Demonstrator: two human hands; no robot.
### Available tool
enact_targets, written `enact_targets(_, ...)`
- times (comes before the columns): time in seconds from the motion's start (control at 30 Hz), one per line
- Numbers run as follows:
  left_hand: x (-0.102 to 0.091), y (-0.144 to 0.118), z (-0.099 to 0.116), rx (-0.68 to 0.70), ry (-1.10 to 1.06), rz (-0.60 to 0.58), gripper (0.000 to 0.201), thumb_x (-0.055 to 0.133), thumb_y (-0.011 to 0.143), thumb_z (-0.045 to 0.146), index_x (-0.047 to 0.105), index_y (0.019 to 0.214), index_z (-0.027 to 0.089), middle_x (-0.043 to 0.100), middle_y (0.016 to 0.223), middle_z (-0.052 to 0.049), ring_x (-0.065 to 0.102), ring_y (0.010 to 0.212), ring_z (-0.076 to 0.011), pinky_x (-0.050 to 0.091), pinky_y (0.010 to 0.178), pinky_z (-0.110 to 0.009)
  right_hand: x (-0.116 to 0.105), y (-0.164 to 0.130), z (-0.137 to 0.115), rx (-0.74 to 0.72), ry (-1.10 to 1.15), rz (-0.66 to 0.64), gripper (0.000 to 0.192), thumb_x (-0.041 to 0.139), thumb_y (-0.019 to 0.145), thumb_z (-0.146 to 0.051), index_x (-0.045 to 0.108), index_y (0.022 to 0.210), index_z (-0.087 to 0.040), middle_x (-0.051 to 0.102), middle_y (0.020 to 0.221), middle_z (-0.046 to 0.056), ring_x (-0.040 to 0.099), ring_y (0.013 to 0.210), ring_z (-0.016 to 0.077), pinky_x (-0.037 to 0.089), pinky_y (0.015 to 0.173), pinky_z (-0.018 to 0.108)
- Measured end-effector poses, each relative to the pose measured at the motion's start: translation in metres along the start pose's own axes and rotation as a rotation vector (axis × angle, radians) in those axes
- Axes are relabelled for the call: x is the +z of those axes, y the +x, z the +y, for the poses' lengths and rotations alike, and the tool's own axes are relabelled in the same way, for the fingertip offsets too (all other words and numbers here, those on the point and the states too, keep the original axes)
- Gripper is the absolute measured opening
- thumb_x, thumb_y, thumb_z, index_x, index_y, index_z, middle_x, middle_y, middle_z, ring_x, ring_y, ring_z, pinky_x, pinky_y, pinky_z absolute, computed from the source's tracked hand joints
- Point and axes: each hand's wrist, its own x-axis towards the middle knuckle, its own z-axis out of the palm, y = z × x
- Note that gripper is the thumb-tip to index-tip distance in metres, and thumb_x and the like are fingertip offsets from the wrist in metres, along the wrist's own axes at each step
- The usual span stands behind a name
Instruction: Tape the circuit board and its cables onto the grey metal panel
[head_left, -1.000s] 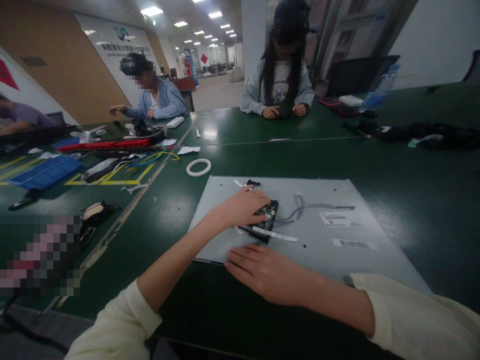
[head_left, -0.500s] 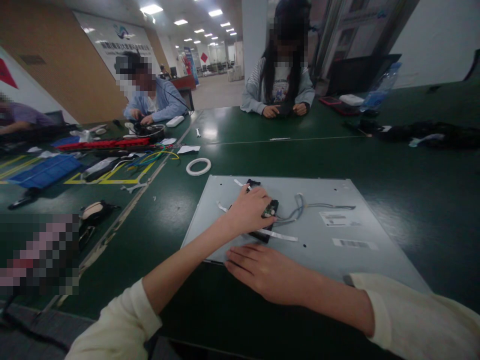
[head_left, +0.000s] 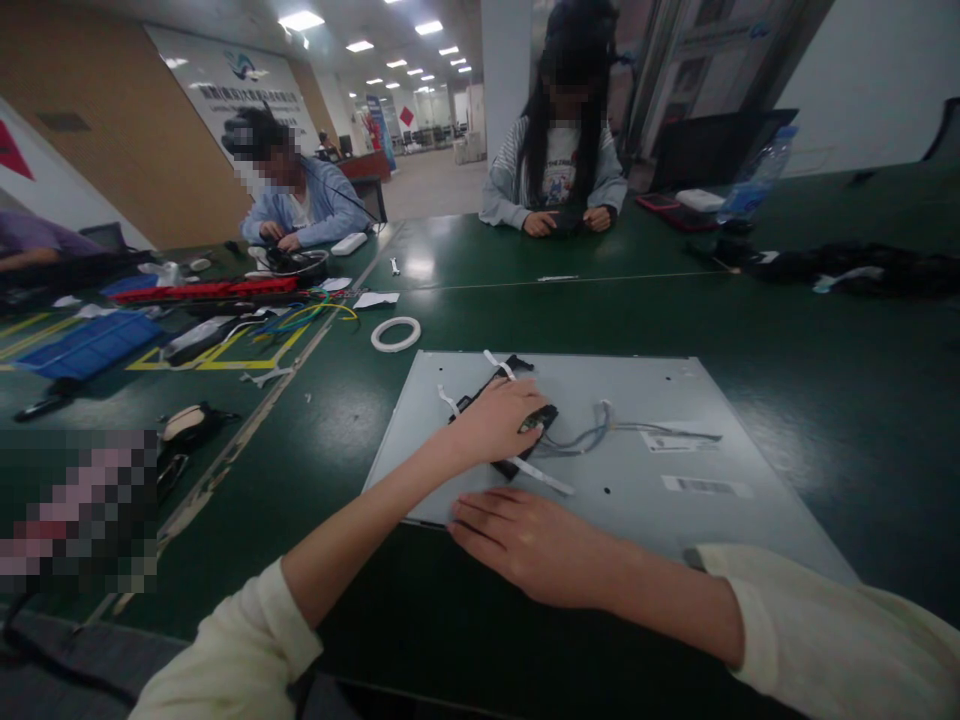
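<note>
A flat grey metal panel [head_left: 645, 400] lies on the green table in front of me. On it sits a small black circuit board [head_left: 517, 415] with white ribbon strips and a grey-blue cable [head_left: 600, 430] running right. My left hand [head_left: 495, 420] lies on the board with its fingers curled over it, gripping it. My right hand [head_left: 536, 545] rests flat, fingers spread, on the panel's near edge.
A white tape ring [head_left: 396, 334] lies beyond the panel's far left corner. Left of me are a red strip [head_left: 210, 290], coloured wires, a blue tray [head_left: 90, 345] and tools. Two people sit at the far side, and a water bottle [head_left: 757, 185] and dark items stand far right.
My left hand has drawn the circuit board slightly left and toward me, tilting it, and the cable followed. The right hand stayed put.
</note>
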Motion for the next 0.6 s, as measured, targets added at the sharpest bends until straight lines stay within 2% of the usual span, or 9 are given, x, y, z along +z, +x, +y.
enact_targets(0.13,-0.011,-0.002,-0.006,0.078,-0.052,-0.133,0.039,0.045,0.082,0.015,0.049,0.12,0.019,0.051,0.128,-0.004,0.031,0.129,-0.0185,0.025,0.104,-0.038,-0.001,0.0,-0.001,-0.002,-0.006,-0.002,0.037,0.037,0.089,-0.016,0.047,0.123,-0.007,0.052,0.124,0.014,0.048,0.113,0.0216,0.041,0.092,0.034)
enact_targets(0.23,-0.016,-0.002,-0.007,0.12,-0.074,-0.184,0.046,0.042,0.08,0.008,0.046,0.124,0.022,0.047,0.133,-0.001,0.026,0.132,-0.0167,0.021,0.106,-0.039,-0.003,-0.001,-0.002,-0.005,-0.037,0.007,0.035,0.033,0.091,-0.016,0.048,0.122,-0.007,0.053,0.123,0.014,0.049,0.112,0.021,0.041,0.091,0.034)
enact_targets(0.4,-0.017,-0.001,-0.007,0.206,-0.103,-0.196,0.051,0.037,0.076,-0.002,0.05,0.121,0.021,0.047,0.133,-0.001,0.025,0.132,-0.0148,0.02,0.108,-0.039,0.0,-0.001,-0.01,0.003,-0.124,0.031,0.037,0.03,0.091,-0.015,0.047,0.123,-0.005,0.052,0.123,0.015,0.049,0.112,0.0218,0.04,0.094,0.034)
enact_targets(0.6,-0.011,0.001,-0.019,0.265,-0.221,-0.205,0.056,0.037,0.073,-0.006,0.055,0.114,0.026,0.05,0.129,0.001,0.036,0.127,-0.0111,0.022,0.108,-0.037,0.015,-0.001,-0.033,0.171,-0.164,0.062,0.041,0.032,0.088,-0.016,0.043,0.126,-0.005,0.047,0.129,0.016,0.044,0.116,0.0269,0.042,0.091,0.042)
